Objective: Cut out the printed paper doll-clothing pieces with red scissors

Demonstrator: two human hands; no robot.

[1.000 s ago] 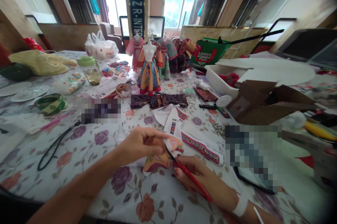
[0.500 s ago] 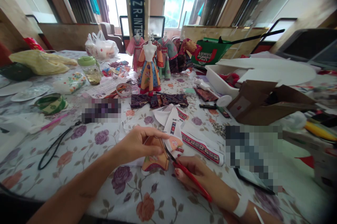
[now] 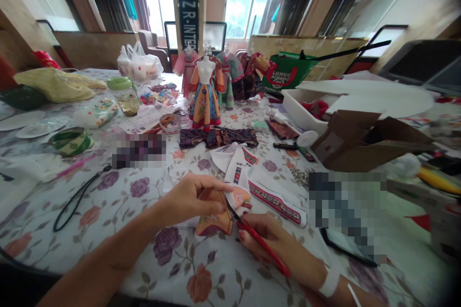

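Note:
My left hand (image 3: 196,196) pinches a piece of orange printed fabric (image 3: 215,218) with a dark red patterned border. In my right hand (image 3: 264,237) is a pair of scissors (image 3: 261,242) with red handles, its fingers closed around them. The dark blades lie along the fabric's edge, close to my left fingertips. Whether the blades are parted is hard to make out. Just beyond my hands lie white fabric pieces (image 3: 275,203) with red and black patterned bands.
Small dress forms in costumes stand behind, the nearest in an orange and blue dress (image 3: 206,105). Folded dark patterned cloth (image 3: 218,138) lies before it. A cardboard box (image 3: 355,141) and white bin (image 3: 304,115) are at right; a green-lidded jar (image 3: 126,98) and green tape roll (image 3: 70,141) at left.
The two hands, scissors and orange fabric keep nearly the same places. The view has shifted very slightly, and the orange fabric's lower part sits a touch further right.

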